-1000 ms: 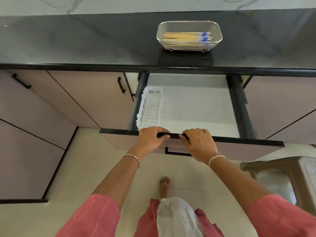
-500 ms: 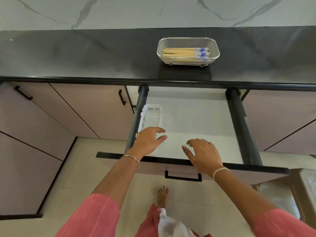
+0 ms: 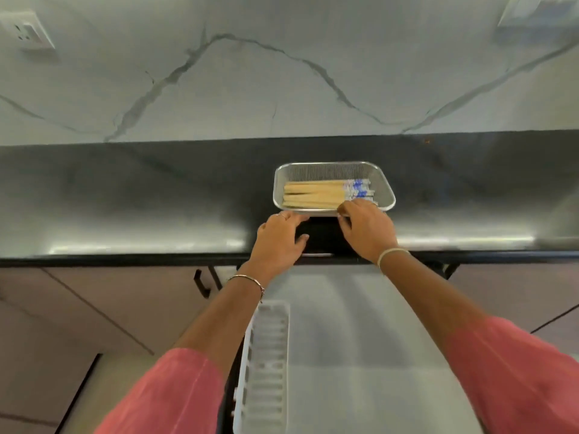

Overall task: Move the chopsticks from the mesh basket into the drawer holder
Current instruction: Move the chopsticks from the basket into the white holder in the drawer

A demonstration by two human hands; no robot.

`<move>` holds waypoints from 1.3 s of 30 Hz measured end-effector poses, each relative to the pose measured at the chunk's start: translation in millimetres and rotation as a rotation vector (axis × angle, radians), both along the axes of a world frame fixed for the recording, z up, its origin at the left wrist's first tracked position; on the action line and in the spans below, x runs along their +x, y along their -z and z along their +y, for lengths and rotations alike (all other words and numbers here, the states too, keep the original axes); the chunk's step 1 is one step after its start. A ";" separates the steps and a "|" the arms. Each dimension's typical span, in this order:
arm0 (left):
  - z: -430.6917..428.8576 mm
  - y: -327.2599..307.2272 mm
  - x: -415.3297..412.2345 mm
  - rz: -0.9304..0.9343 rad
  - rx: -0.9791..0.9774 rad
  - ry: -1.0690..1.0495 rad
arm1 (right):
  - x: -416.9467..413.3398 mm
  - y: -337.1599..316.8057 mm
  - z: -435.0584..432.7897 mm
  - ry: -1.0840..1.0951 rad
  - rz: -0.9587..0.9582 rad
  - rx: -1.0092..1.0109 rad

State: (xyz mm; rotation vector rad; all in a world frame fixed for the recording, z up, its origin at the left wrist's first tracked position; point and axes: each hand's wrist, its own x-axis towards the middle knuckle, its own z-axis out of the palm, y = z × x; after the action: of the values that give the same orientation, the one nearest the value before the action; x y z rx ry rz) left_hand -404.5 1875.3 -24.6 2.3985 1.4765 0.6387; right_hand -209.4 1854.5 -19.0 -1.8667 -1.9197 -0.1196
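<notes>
Both hands: up at the basket [image 3: 334,170], none of the chopsticks [image 3: 316,195] lifted yet.
Chopsticks: one bundle, lying flat along the basket, blue-patterned ends to your right, plain tips left. All in the basket, none in the holder [image 3: 266,355].
Basket: on the black counter [image 3: 156,198], near its front edge, straight above the open drawer [image 3: 360,324], so the carry down is short.
Right hand [image 3: 366,230]: fingers curled over the near rim onto the patterned ends. Cannot tell if it has closed on any; fingertips are hidden.
Left hand [image 3: 279,242]: loose, fingers spread, holding nothing; fingertips at the basket's near-left corner, likely to steady the light basket while you pull.
Holder: white slotted tray along the drawer's left side, looks empty, partly hidden by your left arm.
Next: pinch the bundle at the patterned ends, lift level so it doesn't fan out.
</notes>
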 end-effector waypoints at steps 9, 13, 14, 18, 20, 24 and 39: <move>100.3 16.7 29.5 0.145 0.140 0.023 | 38.9 -4.8 133.9 -0.154 -0.143 -0.455; 110.9 31.4 33.3 0.119 0.201 0.037 | 38.7 7.1 159.0 -0.223 -0.231 -0.529; 112.0 33.9 33.5 0.110 0.200 0.038 | 37.6 9.8 162.5 -0.242 -0.262 -0.535; 113.7 41.0 32.7 0.106 0.171 0.034 | 34.3 16.3 167.7 -0.341 -0.408 -0.506; 113.2 42.7 31.4 0.101 0.155 0.027 | 33.9 17.8 169.7 -0.395 -0.489 -0.481; 112.6 43.0 31.8 0.091 0.161 0.028 | 32.8 25.3 172.4 -0.460 -0.658 -0.421; 108.5 23.4 36.4 0.005 0.286 -0.029 | 37.1 -5.2 154.0 -0.352 -0.693 -0.222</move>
State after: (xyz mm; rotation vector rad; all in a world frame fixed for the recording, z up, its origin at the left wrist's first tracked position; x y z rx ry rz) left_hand -368.0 1983.8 -48.1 2.5906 1.5142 0.9064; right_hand -172.3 2008.5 -13.9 -1.7155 -2.7996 -0.5131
